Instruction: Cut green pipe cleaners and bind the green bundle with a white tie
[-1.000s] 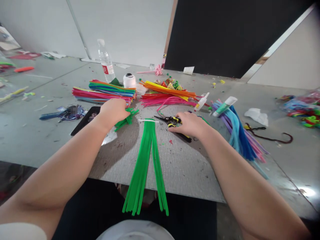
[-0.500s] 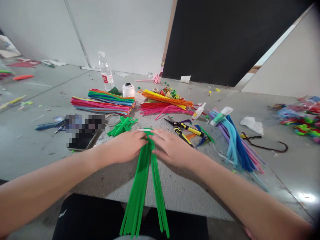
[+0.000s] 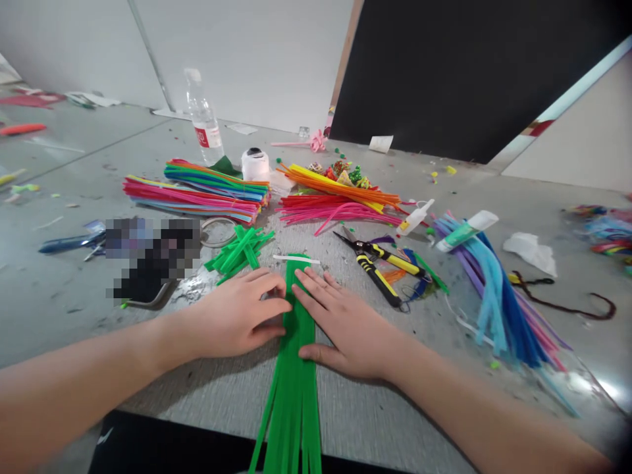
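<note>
A flat row of long green pipe cleaners [image 3: 299, 368] lies in front of me, its near ends fanning out past the table edge. My right hand [image 3: 340, 319] rests on the right side of the row, palm down with fingers stretched. At the left edge, my left hand [image 3: 247, 313] touches the row with bent fingers held apart; it grips nothing. A thin white strip [image 3: 296, 260] crosses the far end of the row. Short green pipe cleaner pieces [image 3: 239, 250] are heaped just beyond my left hand.
Yellow-black pliers [image 3: 380, 263] lie right of the row. Coloured pipe cleaner bundles [image 3: 197, 197] and a water bottle [image 3: 203, 122] are farther back. A phone [image 3: 153, 289] sits at left. A glue tube [image 3: 467, 230] lies on blue and purple pipe cleaners [image 3: 513, 309] at right.
Both hands have moved nearer to me along the green pipe cleaners. The two separated groups now lie together as one row. My right hand has flattened, and the white strip shows fully.
</note>
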### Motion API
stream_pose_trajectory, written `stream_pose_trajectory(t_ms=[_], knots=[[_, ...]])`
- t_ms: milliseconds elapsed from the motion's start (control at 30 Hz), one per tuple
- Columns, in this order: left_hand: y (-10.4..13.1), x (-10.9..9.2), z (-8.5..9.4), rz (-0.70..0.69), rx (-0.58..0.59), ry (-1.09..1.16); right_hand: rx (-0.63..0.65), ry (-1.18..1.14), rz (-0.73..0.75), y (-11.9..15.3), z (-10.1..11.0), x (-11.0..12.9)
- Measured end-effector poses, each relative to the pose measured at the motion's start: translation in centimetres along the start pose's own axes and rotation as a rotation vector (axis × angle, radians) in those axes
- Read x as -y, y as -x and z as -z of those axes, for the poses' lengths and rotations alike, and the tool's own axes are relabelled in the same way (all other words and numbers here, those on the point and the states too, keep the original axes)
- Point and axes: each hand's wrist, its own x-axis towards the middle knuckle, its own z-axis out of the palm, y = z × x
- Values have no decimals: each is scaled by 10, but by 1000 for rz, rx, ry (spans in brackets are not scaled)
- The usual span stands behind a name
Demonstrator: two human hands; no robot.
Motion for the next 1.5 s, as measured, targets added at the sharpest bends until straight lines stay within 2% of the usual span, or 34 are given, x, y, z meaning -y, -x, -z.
stream_pose_trajectory(t_ms=[133, 300, 467, 700, 833, 1000, 1233, 1367, 1500], knots=[[2, -7, 8, -101, 46, 58, 19, -42, 34, 3, 0, 6], [1, -16, 6, -284, 87, 153, -5, -54, 72, 7, -3, 11], [0, -23, 7, -414, 5, 141, -89, -51, 157, -3, -8, 8], [-1, -13, 2, -260, -122, 73, -68, -49, 278, -3, -10, 18], [4, -8, -9, -149, -163, 22, -44, -35, 261, 5, -11, 33], [6, -2, -18, -54, -70, 27, 16, -88, 235, 12, -13, 47], [4, 10, -15, 27, 222, 45, 16, -129, 229, 13, -14, 48], [0, 11, -11, 36, 231, 92, -1, -109, 250, 12, -15, 47], [-5, 13, -10, -18, 219, 141, -26, -128, 292, 11, -17, 43]])
